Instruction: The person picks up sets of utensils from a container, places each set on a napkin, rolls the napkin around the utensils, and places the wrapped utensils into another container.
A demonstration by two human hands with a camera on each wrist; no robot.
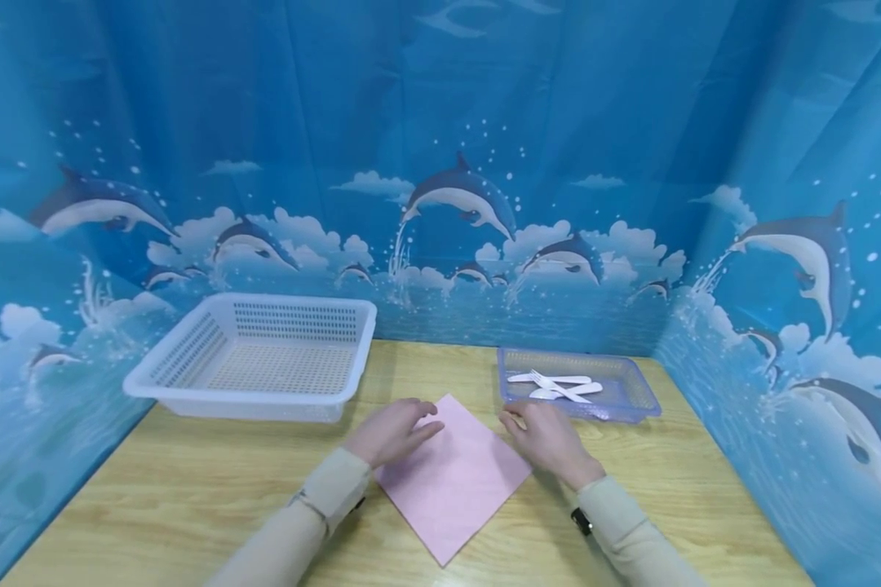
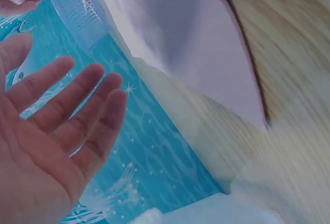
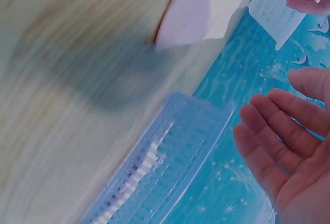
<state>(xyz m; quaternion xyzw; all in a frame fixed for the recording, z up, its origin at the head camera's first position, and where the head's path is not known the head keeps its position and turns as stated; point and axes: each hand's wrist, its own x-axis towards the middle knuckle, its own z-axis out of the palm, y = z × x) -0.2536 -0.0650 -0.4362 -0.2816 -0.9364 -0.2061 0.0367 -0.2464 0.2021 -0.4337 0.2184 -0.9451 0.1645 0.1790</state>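
Note:
A pink napkin [image 1: 455, 481], folded square, lies on the wooden table with one corner toward me. Over its left corner hovers my left hand [image 1: 395, 434], fingers relaxed and holding nothing; the left wrist view shows its open palm [image 2: 41, 147]. My right hand [image 1: 546, 440] is above the table between the napkin's right side and a purple basket [image 1: 624, 399], also holding nothing. Inside that basket lie a white plastic fork [image 1: 558, 386], a knife [image 1: 517, 378] and a spoon [image 1: 543, 394], crossing one another. In the right wrist view the right fingers [image 3: 278, 126] are loosely bent.
A larger white plastic basket [image 1: 242, 399] stands at the back left of the table [image 1: 213, 481]. Blue curtains [image 1: 440, 98] printed with dolphins close off the back and both sides.

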